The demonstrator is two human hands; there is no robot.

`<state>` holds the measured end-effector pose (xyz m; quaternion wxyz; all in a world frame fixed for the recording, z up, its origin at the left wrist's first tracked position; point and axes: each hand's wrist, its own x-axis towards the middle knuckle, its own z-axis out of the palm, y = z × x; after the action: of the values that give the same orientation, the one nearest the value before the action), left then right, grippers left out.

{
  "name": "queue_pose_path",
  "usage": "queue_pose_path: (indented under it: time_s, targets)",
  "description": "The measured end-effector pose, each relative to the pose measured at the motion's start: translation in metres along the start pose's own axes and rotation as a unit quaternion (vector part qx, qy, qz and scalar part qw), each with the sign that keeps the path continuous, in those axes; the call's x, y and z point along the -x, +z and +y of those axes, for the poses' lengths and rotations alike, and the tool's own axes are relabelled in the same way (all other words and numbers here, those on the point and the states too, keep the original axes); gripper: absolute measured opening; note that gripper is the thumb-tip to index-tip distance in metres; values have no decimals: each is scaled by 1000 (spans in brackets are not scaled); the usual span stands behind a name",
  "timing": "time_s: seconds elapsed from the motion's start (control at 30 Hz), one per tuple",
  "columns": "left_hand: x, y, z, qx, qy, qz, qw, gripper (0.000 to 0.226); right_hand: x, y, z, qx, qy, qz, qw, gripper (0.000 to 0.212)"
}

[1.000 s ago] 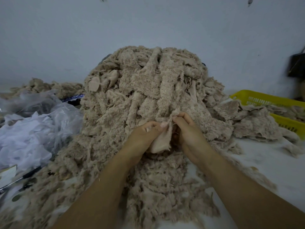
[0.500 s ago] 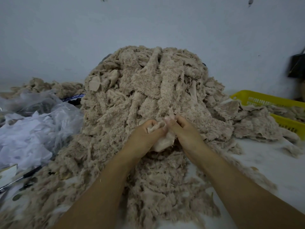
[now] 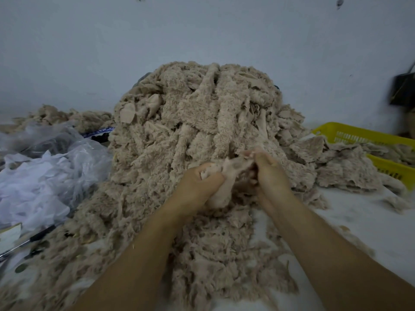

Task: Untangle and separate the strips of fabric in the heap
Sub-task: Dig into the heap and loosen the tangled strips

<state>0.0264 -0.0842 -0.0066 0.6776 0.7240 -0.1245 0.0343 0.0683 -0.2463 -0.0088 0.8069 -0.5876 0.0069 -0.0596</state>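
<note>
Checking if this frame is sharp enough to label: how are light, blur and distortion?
Head view: dim, flat light, no glare or hard shadows; the right hand and the strip it shares with the left hand are motion-blurred; the heap is soft but readable; wide-angle stretch shows at the edges, near the yellow basket.

Over on the left, a crumpled clear plastic bag [image 3: 74, 167] stuffed with white scraps sits on the white table [image 3: 363, 221]. Just in front of it, a black-handled tool [image 3: 41, 235] lies beside a pale card [image 3: 10, 232]. Far right, a yellow slotted basket [image 3: 350, 133] rests on the table, with a dark object [image 3: 404, 88] above it against the grey-blue wall [image 3: 202, 37].
</note>
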Motion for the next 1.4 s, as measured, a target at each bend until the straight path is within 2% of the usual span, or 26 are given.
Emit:
queue_pose_path:
  time_s: [0.07,0.13,0.2,0.3,0.37,0.47,0.5,0.57,0.63,0.67,0.7,0.77,0.83,0.9,0.97,1.03,1.07,1.1,1.13,1.17,1.2,1.23,1.27,1.3,1.33,1.4]
  targets:
    - [-2,-4,1,64,-2,40,997,13,-9,-14,-5,26,-33,51,998,33]
    - [-5,-8,0,134,-19,101,986,8,-11,-18,-4,121,-78,58,988,35]
    - [-7,-10,1,164,-39,143,975,15,-1,-10,0,203,-107,11,973,45]
    - [-10,-13,-1,210,-39,163,963,22,16,2,4,279,-117,-82,950,61]
    - [-13,-16,0,271,-21,179,946,25,17,1,5,328,-149,-75,930,49]
    - [-15,-24,3,403,-20,202,892,22,15,0,1,358,-203,-36,910,13]
    - [-15,-27,2,450,-22,192,872,22,18,1,0,349,-215,-43,911,10]
    - [-14,-31,1,511,-4,161,844,37,23,5,0,336,-239,-77,908,17]
    - [-12,-35,-1,510,17,128,851,51,32,11,0,325,-251,-138,901,25]
    - [-11,-34,0,503,21,94,859,52,35,14,0,316,-238,-172,902,28]
    - [-11,-32,1,485,24,59,872,47,38,17,0,302,-211,-207,906,32]
    - [-11,-25,1,373,11,31,927,29,39,22,4,289,-149,-251,912,47]
    - [-13,-17,-6,251,-20,48,967,31,34,22,8,321,-112,-234,911,48]
    - [-13,-10,-12,167,-33,61,983,23,27,18,10,382,-84,-193,900,45]
    - [-14,-8,-16,137,-39,71,987,15,20,13,13,394,-58,-174,901,37]
    - [-16,-9,-17,172,-45,77,981,20,13,10,7,271,-79,-108,953,25]
    - [-17,-10,-16,179,-54,81,979,25,7,7,0,138,-91,-49,985,21]
    - [-17,-12,-16,179,-67,90,978,29,2,2,-11,-23,-89,-1,996,25]
    - [-17,-13,-16,180,-78,97,976,29,-4,-4,-19,-156,-74,18,985,38]
    - [-17,-13,-17,178,-87,100,975,29,-8,-11,-22,-228,-53,24,972,53]
    - [-17,-12,-17,177,-93,99,975,28,-11,-17,-20,-213,-31,32,976,59]
    - [-18,-11,-18,169,-97,98,976,26,-11,-20,-15,-111,-15,34,993,60]
    - [-18,-9,-19,158,-99,96,978,26,-11,-20,-8,41,-20,30,999,55]
    - [-18,-7,-21,141,-99,95,980,26,-10,-20,1,191,-57,11,980,49]
    - [-17,-6,-22,123,-98,94,983,26,-11,-18,10,308,-121,-19,944,43]
    - [-16,-4,-25,88,-102,96,986,25,-11,-12,21,450,-211,-84,864,39]
